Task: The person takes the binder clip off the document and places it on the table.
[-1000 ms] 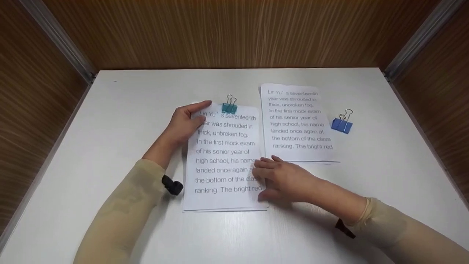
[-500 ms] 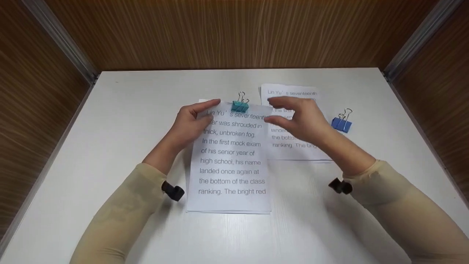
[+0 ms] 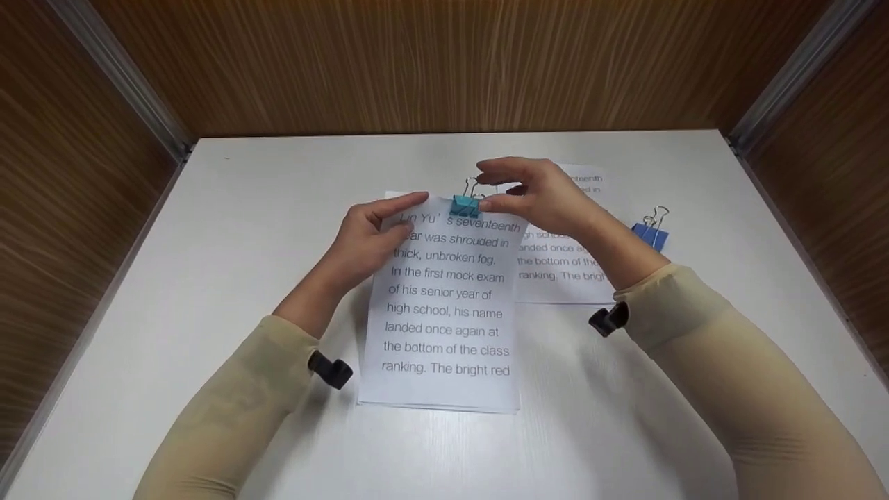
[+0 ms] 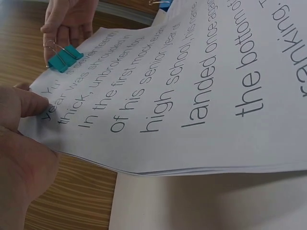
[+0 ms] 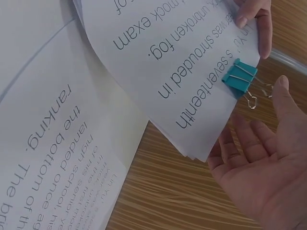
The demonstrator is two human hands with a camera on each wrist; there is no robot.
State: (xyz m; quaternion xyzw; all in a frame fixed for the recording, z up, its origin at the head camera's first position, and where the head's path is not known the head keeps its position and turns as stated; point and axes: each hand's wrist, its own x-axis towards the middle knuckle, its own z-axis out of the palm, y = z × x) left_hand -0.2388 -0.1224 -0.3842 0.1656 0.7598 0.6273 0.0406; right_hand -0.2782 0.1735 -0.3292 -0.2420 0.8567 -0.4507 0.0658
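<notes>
A stack of printed sheets (image 3: 444, 319) has its top end raised off the table, as the left wrist view shows. My left hand (image 3: 368, 239) pinches its top left corner, thumb on the front. A teal binder clip (image 3: 465, 205) bites the middle of the top edge, both wire handles standing up. Beside that clip, at its right, is my right hand (image 3: 542, 194), fingers bent loosely and thumb apart from them. In the right wrist view the right thumb is close to the wire handles of the teal clip (image 5: 240, 76); contact with them cannot be made out.
A second printed stack (image 3: 566, 271) lies to the right, partly covered by the right hand and forearm. Farther right a blue binder clip (image 3: 651, 237) rests on the white table (image 3: 278, 173). Wood-grain panels (image 3: 444, 62) enclose the back and sides.
The right hand has gone from the stack's lower right edge up to the teal clip. The left hand, still pinching the corner, has shifted the clipped stack slightly right and raised its top.
</notes>
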